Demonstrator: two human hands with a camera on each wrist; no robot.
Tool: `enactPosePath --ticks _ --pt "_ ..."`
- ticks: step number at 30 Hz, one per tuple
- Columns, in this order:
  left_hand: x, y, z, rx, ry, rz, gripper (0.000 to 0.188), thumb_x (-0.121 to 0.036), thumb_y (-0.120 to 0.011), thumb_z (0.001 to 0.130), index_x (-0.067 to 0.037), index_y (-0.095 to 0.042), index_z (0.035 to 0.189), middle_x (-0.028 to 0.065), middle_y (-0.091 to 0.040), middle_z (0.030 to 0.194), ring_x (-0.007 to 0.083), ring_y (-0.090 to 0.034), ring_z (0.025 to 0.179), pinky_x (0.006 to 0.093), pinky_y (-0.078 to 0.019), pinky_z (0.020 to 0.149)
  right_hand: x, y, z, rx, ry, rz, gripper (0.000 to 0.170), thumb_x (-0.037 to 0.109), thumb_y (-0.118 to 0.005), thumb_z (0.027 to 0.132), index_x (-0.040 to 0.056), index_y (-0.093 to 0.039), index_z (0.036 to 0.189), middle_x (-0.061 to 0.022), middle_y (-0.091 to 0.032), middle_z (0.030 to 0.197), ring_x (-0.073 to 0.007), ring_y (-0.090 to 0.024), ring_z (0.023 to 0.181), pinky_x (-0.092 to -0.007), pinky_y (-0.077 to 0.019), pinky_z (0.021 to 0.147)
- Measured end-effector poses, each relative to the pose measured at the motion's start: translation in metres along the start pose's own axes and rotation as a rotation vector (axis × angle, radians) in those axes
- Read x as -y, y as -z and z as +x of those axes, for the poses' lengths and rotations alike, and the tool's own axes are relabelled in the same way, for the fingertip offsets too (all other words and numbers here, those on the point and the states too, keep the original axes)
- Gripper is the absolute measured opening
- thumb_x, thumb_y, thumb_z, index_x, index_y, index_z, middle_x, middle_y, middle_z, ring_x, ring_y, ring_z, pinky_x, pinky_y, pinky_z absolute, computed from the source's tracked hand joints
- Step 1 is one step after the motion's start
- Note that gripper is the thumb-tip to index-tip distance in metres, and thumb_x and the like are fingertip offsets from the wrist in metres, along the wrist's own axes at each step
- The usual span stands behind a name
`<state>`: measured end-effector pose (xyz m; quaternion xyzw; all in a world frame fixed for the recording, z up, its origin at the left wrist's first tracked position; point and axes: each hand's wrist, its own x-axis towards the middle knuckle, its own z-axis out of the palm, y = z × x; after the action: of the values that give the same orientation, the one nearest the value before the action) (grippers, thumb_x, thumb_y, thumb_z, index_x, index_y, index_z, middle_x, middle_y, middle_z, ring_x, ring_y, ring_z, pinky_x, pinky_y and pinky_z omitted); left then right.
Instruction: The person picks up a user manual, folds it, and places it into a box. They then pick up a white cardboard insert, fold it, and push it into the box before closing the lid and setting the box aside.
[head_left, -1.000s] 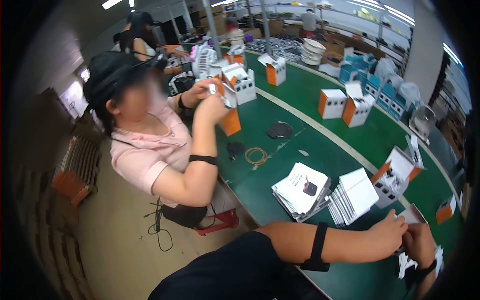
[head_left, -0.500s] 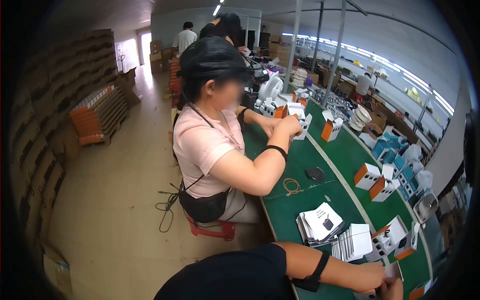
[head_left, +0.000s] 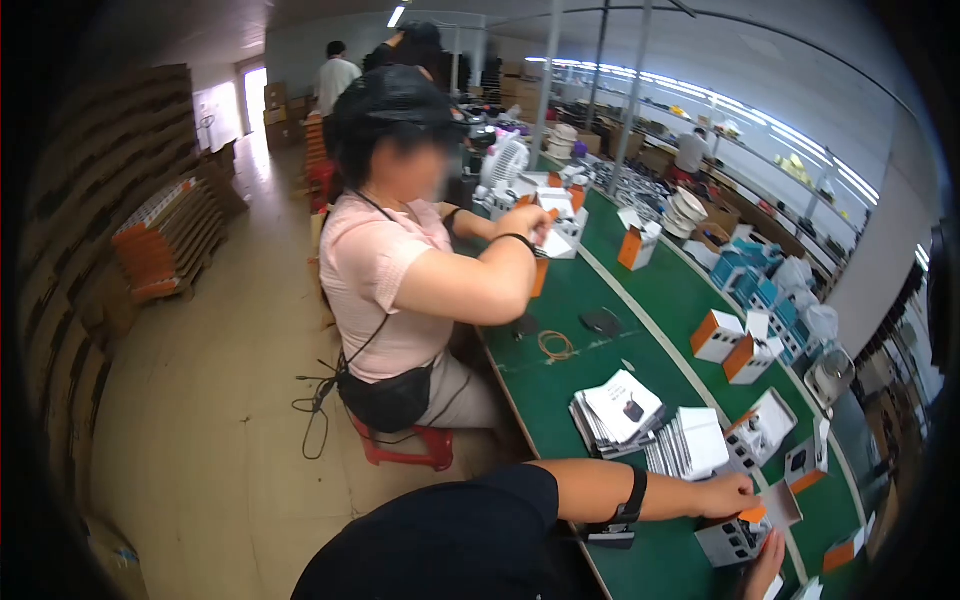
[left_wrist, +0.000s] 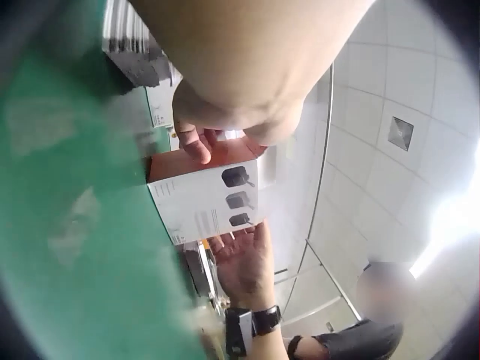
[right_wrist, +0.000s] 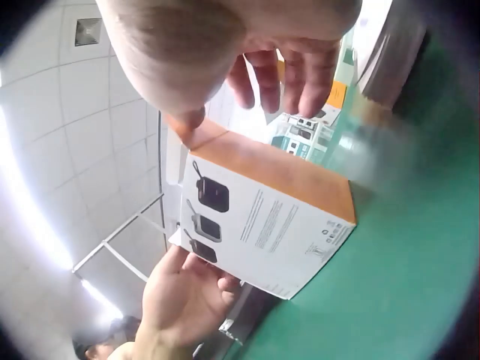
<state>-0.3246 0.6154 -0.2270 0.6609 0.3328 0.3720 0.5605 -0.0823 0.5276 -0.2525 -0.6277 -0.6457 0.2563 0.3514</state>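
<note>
A white and orange box (head_left: 735,540) with pictures of dark devices stands on the green table, its flap raised, between both hands. The left hand (head_left: 730,495) grips the box's upper edge on one side; in the left wrist view bent fingers of the left hand (left_wrist: 217,131) lie on the orange side of the box (left_wrist: 206,199). On the opposite side, the right hand (head_left: 768,565) touches the box. The right wrist view shows the right hand (right_wrist: 289,64) with its fingers extended and spread and its thumb against the box's (right_wrist: 255,217) orange edge. The box's contents are hardly visible.
Stacks of printed booklets (head_left: 622,405) and white booklets (head_left: 700,442) lie left of the box. Several open boxes (head_left: 760,430) stand beyond. A seated person in pink (head_left: 375,270) works at the table (head_left: 540,400), near a cable coil (head_left: 555,346).
The view has swung left and up. The hands, earlier close together over the box, are now apart on its two sides. The seated person's hands have lowered towards another box.
</note>
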Motion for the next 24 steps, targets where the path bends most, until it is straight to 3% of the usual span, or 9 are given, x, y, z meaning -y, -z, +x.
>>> enactPosePath --ticks 2,4,6,7,8,11,13,19,24 --pt "0.011 -0.005 0.016 0.055 -0.099 0.144 0.023 -0.020 -0.071 0.090 0.001 -0.064 0.096 0.0075 -0.065 0.087 0.0135 -0.059 0.079 0.0323 -0.0480 0.070 0.007 -0.019 0.016 -0.042 -0.042 1.040 0.028 0.011 -0.061 0.099 -0.0013 -0.066 0.123 -0.0152 -0.072 0.113 -0.0210 -0.071 0.097 -0.0342 -0.0540 0.084" --pt "-0.001 -0.004 0.014 0.142 -0.178 0.047 0.035 -0.011 -0.069 0.085 0.003 -0.064 0.117 0.0123 -0.066 0.104 0.0180 -0.062 0.099 0.0330 -0.0506 0.086 0.002 -0.014 0.018 0.090 -0.083 0.935 0.039 0.013 -0.058 0.104 0.0025 -0.051 0.141 -0.0091 -0.063 0.133 -0.0179 -0.064 0.114 -0.0326 -0.0513 0.097" --pt "0.005 -0.014 0.012 0.202 -0.323 -0.223 0.042 -0.010 -0.069 0.085 0.001 -0.065 0.125 0.0165 -0.063 0.125 0.0208 -0.059 0.117 0.0331 -0.0479 0.098 0.014 -0.029 0.015 -0.213 0.017 0.930 0.021 0.006 -0.063 0.097 -0.0002 -0.065 0.117 -0.0125 -0.070 0.113 -0.0191 -0.069 0.097 -0.0340 -0.0553 0.079" --pt "-0.004 -0.007 0.003 0.270 -0.468 -0.140 0.042 -0.011 -0.071 0.085 0.000 -0.065 0.125 0.0171 -0.059 0.133 0.0234 -0.057 0.122 0.0344 -0.0462 0.102 -0.009 -0.026 0.017 -0.172 0.027 0.822 0.034 0.008 -0.064 0.100 0.0048 -0.055 0.133 -0.0072 -0.060 0.130 -0.0155 -0.061 0.115 -0.0332 -0.0534 0.093" --pt "-0.013 -0.003 -0.006 0.345 -0.615 -0.066 0.041 -0.011 -0.073 0.086 -0.002 -0.066 0.126 0.0177 -0.056 0.140 0.0260 -0.055 0.127 0.0358 -0.0444 0.106 0.005 -0.026 0.006 -0.138 0.141 0.909 0.033 0.009 -0.066 0.099 0.0060 -0.057 0.131 -0.0124 -0.062 0.126 -0.0221 -0.062 0.118 -0.0352 -0.0506 0.101" --pt "0.003 -0.004 -0.009 0.291 -0.760 0.156 0.034 -0.022 -0.077 0.089 -0.005 -0.071 0.118 0.0198 -0.061 0.132 0.0381 -0.057 0.125 0.0453 -0.0455 0.107 -0.013 -0.024 -0.004 -0.165 0.479 0.561 0.052 0.038 -0.075 0.093 0.0083 -0.059 0.132 -0.0222 -0.055 0.140 -0.0342 -0.056 0.129 -0.0447 -0.0420 0.111" --pt "0.005 -0.008 -0.010 0.244 -0.800 0.262 0.030 -0.019 -0.074 0.092 -0.006 -0.072 0.118 0.0183 -0.064 0.129 0.0391 -0.059 0.122 0.0470 -0.0474 0.104 0.007 -0.021 -0.017 -0.110 0.458 0.486 0.074 0.063 -0.076 0.084 0.0081 -0.060 0.131 -0.0262 -0.047 0.152 -0.0377 -0.049 0.138 -0.0482 -0.0342 0.117" --pt "-0.012 0.007 -0.010 0.331 -0.868 0.599 0.041 -0.024 -0.072 0.094 -0.013 -0.069 0.134 0.0174 -0.060 0.140 0.0398 -0.058 0.124 0.0496 -0.0474 0.104 0.018 -0.021 -0.021 -0.184 0.497 0.414 0.016 0.018 -0.069 0.097 0.0049 -0.074 0.105 -0.0216 -0.065 0.133 -0.0391 -0.058 0.130 -0.0496 -0.0425 0.112" --pt "-0.051 0.003 -0.044 0.291 -0.741 0.971 0.045 -0.023 -0.070 0.096 -0.017 -0.065 0.140 0.0235 -0.053 0.144 0.0428 -0.056 0.126 0.0491 -0.0494 0.101 0.022 0.003 -0.022 -0.056 0.684 0.053 0.040 0.021 -0.082 0.085 0.0113 -0.075 0.123 -0.0204 -0.056 0.149 -0.0414 -0.047 0.143 -0.0502 -0.0383 0.116"
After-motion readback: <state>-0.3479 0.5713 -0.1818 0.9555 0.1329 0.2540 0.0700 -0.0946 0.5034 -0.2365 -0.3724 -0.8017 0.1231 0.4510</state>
